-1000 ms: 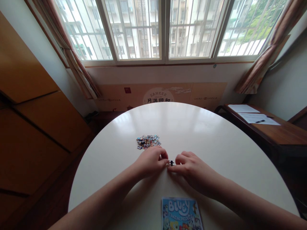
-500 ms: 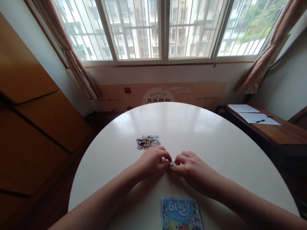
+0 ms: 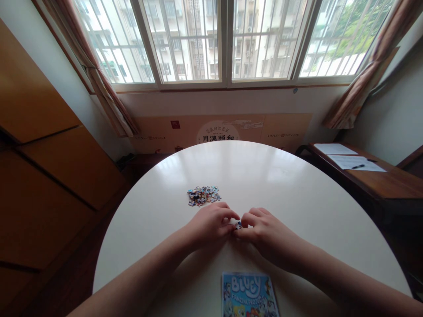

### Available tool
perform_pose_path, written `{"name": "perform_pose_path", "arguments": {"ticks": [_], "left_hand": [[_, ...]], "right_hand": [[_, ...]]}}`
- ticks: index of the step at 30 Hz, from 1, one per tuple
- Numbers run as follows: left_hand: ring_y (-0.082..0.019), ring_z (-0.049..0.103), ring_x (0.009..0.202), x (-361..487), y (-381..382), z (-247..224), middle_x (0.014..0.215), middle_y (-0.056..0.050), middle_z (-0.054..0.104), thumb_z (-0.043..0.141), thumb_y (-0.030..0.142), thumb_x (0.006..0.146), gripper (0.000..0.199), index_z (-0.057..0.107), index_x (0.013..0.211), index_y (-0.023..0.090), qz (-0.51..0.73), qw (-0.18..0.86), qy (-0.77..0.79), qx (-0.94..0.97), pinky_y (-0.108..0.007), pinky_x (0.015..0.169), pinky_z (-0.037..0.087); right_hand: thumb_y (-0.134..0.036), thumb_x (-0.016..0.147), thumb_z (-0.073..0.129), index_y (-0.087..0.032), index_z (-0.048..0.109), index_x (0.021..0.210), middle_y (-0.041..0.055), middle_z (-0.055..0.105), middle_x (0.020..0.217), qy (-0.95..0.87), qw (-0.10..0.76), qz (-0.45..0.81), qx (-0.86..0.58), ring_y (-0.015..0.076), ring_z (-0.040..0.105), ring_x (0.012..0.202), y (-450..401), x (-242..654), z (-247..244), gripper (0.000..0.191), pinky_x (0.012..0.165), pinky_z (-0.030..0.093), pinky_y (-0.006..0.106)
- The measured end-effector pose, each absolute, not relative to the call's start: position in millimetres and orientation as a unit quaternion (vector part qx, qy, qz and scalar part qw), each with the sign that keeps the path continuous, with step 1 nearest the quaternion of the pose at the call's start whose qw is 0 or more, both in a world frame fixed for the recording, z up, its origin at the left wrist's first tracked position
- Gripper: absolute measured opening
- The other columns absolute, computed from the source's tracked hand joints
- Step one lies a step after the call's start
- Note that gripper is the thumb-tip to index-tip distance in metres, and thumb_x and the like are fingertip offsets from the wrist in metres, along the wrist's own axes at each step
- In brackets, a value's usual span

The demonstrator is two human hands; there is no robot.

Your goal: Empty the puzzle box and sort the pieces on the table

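Whether the small puzzle piece (image 3: 238, 225) is pinched tight by the left hand (image 3: 211, 221) or the right hand (image 3: 264, 226) cannot be told, as it is partly hidden by the fingertips. It can be seen in the little gap between both hands, at the white table (image 3: 297, 189), near a pile of pieces (image 3: 203, 195) and past a picture card (image 3: 248, 294). It should be light, thin and stiff. It is best held by its edges, since its knobs could be bent.
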State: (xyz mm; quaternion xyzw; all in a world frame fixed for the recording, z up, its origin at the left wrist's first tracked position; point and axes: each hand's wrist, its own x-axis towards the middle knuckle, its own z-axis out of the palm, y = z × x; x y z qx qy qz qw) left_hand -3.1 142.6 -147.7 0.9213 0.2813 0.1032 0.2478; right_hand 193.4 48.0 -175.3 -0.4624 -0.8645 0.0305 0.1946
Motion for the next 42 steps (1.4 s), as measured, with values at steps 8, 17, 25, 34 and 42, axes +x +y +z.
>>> {"name": "perform_pose_path", "arguments": {"ticks": [8,17,25,34,42], "left_hand": [[-0.021,0.062,0.095,-3.5,141.5,-147.8,0.101,-0.003,0.067,0.068,0.025,0.084,0.024,0.077,0.104,0.033,0.088,0.242,0.28,0.925,-0.031,0.084,0.048],[-0.018,0.062,0.089,-3.9,143.1,-149.8,0.094,-0.002,0.066,0.068,0.028,0.087,0.018,0.08,0.099,0.035,0.096,0.248,0.268,0.926,-0.03,0.081,0.048],[-0.021,0.065,0.089,-4.1,141.1,-150.3,0.098,-0.003,0.07,0.066,0.027,0.085,0.017,0.079,0.096,0.029,0.11,0.198,0.327,0.917,-0.035,0.081,0.05],[-0.021,0.063,0.089,-4.5,140.0,-146.8,0.097,-0.002,0.069,0.072,0.028,0.08,0.014,0.076,0.093,0.028,0.096,0.199,0.301,0.928,-0.035,0.08,0.049],[-0.02,0.062,0.088,-4.2,140.5,-145.5,0.096,-0.001,0.069,0.071,0.024,0.079,0.014,0.078,0.09,0.029,0.099,0.218,0.288,0.927,-0.033,0.079,0.049]], "right_hand": [[-0.014,0.094,0.055,-0.031,0.072,0.102,-0.001,0.063,0.083,-0.864,0.196,0.019,-0.464,0.0115,0.046,0.076,49.1,197.1,-170.1,0.025,0.076,0.028,0.029],[-0.008,0.079,0.055,-0.036,0.073,0.105,-0.0019,0.062,0.08,-0.841,0.159,0.078,-0.511,0.0079,0.047,0.068,49.1,210.1,-158.9,0.042,0.066,0.027,0.024],[-0.011,0.079,0.058,-0.036,0.076,0.1,-0.0011,0.059,0.076,-0.841,0.149,0.087,-0.513,0.0071,0.041,0.064,47.4,207.8,-159.6,0.037,0.064,0.024,0.024],[-0.015,0.082,0.058,-0.032,0.075,0.1,-0.0001,0.06,0.077,-0.835,0.145,0.099,-0.521,0.0074,0.042,0.065,45.6,205.6,-156.4,0.03,0.064,0.023,0.024],[-0.012,0.08,0.056,-0.028,0.073,0.102,0.001,0.066,0.086,-0.814,0.165,0.101,-0.548,0.0111,0.055,0.076,48.0,204.5,-160.3,0.032,0.071,0.032,0.025]]}}
